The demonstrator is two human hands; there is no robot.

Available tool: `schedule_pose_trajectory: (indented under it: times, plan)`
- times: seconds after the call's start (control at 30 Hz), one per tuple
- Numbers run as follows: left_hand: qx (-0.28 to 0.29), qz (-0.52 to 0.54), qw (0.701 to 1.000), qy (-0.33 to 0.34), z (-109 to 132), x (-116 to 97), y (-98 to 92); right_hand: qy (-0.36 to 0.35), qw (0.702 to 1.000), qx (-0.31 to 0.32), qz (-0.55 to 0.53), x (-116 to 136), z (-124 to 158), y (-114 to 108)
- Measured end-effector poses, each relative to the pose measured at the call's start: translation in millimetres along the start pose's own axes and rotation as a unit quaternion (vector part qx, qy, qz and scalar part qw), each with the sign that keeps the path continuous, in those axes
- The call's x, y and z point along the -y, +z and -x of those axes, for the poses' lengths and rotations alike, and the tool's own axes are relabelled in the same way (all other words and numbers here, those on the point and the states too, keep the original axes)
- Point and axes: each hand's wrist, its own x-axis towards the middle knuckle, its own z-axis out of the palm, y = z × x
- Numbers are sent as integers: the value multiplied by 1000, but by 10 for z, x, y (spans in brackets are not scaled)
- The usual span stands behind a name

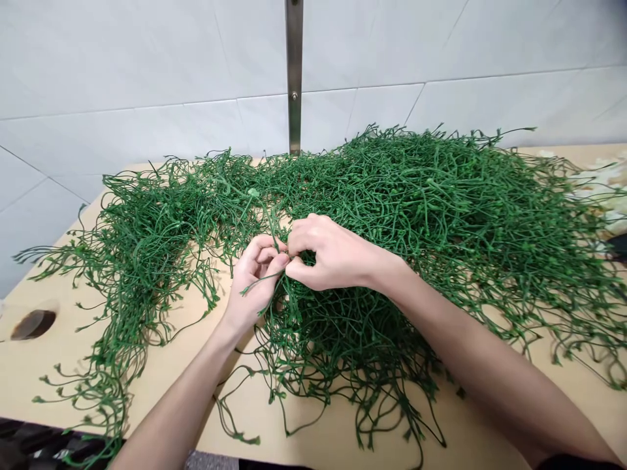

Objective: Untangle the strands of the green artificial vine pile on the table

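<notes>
Thin green plastic flower stems, many with small knobbed ends, lie tangled in a large pile (431,189) across the table. My left hand (255,281) pinches a green stem between thumb and fingers, and part of that stem crosses the palm side. Close against it, my right hand (328,251) has thumb and forefinger pressed together at the same spot. Its fingertips meet those of the left hand, and what exactly lies between them is too small to make out. Loose stems hang just below both hands.
A wooden-coloured table (274,418) carries the stems, with a round hole (33,324) near its left edge. White artificial petals (607,186) lie at the far right. Behind stands a pale tiled wall (147,59) with a vertical metal post (294,78).
</notes>
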Motion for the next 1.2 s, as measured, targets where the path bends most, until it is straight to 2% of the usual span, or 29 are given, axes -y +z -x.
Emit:
schedule_pose_trajectory:
  times: [0.2, 0.3, 0.53, 0.73, 1.2]
  plan:
    - [40, 92, 993, -59, -9, 39, -41, -16, 998, -8, -62, -17, -20, 50]
    - [45, 98, 993, -50, -19, 55, -63, 3, 996, -1, -87, -33, -3, 15]
    - [-12, 80, 997, -14, -27, 24, -16, 76, 990, -12, -114, -45, 17, -70]
    - [-48, 61, 997, -8, -30, 11, -1, 65, 994, -46, -73, -36, 8, -66]
    - [11, 59, 998, -14, 19, -10, 14, 66, 991, -44, -105, 51, -18, -34]
